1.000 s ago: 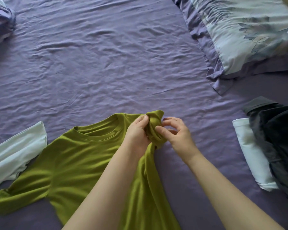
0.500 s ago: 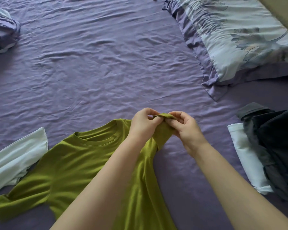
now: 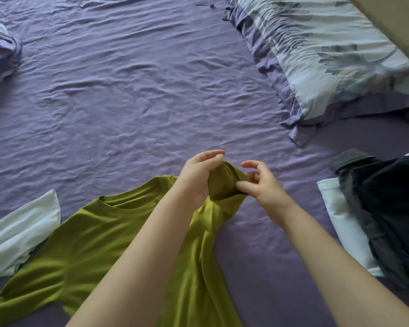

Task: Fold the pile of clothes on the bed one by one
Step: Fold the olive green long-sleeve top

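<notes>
An olive-green long-sleeved shirt (image 3: 85,239) lies face up on the purple bed sheet (image 3: 132,97), its neckline toward the far side. Its right sleeve end is lifted and bunched between my hands. My left hand (image 3: 198,178) grips the bunched sleeve end from the left. My right hand (image 3: 260,182) pinches the same sleeve from the right with thumb and fingers, the index finger raised. The shirt's other sleeve stretches to the lower left corner.
A pale blue-white garment (image 3: 17,232) lies at the left. A dark garment pile (image 3: 387,213) on a white cloth (image 3: 340,223) sits at the right. A floral pillow (image 3: 328,50) lies at the upper right. A purple bundle (image 3: 0,55) rests far left.
Both hands have kept working the bunched sleeve end. My right hand has shifted its pinch lower on the sleeve and its index finger has lifted away. The view has tilted slightly.
</notes>
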Available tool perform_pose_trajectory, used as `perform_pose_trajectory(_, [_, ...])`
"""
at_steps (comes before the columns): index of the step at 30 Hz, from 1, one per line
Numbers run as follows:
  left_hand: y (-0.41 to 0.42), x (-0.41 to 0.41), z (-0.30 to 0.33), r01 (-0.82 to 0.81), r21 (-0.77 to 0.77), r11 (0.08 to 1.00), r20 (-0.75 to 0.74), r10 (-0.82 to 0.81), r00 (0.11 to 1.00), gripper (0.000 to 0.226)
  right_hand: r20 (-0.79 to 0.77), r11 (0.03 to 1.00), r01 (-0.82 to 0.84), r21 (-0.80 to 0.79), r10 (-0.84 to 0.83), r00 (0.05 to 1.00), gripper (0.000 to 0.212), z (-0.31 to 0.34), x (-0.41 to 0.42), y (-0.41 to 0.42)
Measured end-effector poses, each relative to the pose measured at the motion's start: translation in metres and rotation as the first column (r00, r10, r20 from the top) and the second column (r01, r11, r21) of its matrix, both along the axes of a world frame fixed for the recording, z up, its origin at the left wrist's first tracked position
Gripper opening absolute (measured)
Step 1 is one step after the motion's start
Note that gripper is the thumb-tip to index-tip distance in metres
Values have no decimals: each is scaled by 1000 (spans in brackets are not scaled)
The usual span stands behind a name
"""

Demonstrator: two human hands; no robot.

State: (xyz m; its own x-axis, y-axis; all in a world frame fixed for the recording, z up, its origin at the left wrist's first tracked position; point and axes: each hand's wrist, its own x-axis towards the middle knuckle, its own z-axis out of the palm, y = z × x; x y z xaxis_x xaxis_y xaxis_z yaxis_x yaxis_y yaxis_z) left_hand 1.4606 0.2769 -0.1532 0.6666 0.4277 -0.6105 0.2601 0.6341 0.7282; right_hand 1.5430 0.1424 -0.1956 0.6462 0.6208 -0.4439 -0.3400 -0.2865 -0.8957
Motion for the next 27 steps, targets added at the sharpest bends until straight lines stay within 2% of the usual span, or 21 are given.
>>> perform_pose_trajectory(2, [1,5,1,98,152,983,-106,-83,991,29,227,984,-75,-162,111,968,43,-2,0,-5])
perform_pose_trajectory(3, [2,9,1,170,273,947,-189,-120,975,38,279,974,-76,-211,135,951,41,-2,0,-7])
perform_pose_trajectory(4, [3,12,3,249,397,883,-266,-149,952,42,309,967,-66,-246,142,941,38,-2,1,-10])
perform_pose_trajectory(6, [6,18,7,409,599,689,-397,-188,898,41,318,957,-23,-289,119,940,29,-3,4,-17])
perform_pose_trajectory(8, [9,21,10,549,682,483,-524,-202,828,35,226,970,21,-240,35,973,24,-4,6,-24])
perform_pose_trajectory(9, [9,23,11,588,685,430,-564,-197,802,34,181,977,45,-210,-6,983,25,-5,6,-27])
perform_pose_trajectory(10, [8,25,12,603,682,413,-583,-190,790,33,158,979,67,-190,-37,987,27,-6,8,-31])
perform_pose_trajectory(11, [5,28,12,590,675,443,-572,-192,798,30,148,980,77,-182,-50,988,28,-7,10,-36])
perform_pose_trajectory(12, [2,31,11,547,646,532,-523,-213,825,25,132,982,81,-171,-59,990,28,-9,13,-41])
perform_pose_trajectory(14, [-11,37,9,438,493,752,-350,-289,891,20,69,984,111,-139,-102,992,28,-14,17,-51])
perform_pose_trajectory(15, [-18,39,5,406,407,818,-275,-314,909,19,37,980,144,-137,-140,989,29,-18,19,-56])
perform_pose_trajectory(16, [-24,40,-2,399,354,846,-242,-330,913,20,19,972,177,-155,-176,984,32,-22,19,-59])
perform_pose_trajectory(18, [-30,39,-21,423,353,835,-286,-334,898,27,6,947,215,-238,-220,976,36,-34,20,-64])
perform_pose_trajectory(20, [-31,31,-42,467,425,776,-386,-311,868,34,26,918,200,-343,-204,979,32,-48,19,-68])
perform_pose_trajectory(24, [-24,5,-76,591,534,605,-526,-310,792,42,289,839,148,-523,12,957,28,-63,16,-67])
perform_pose_trajectory(27, [-9,-12,-91,619,612,493,-591,-236,772,43,456,850,139,-507,128,881,25,-64,9,-53])
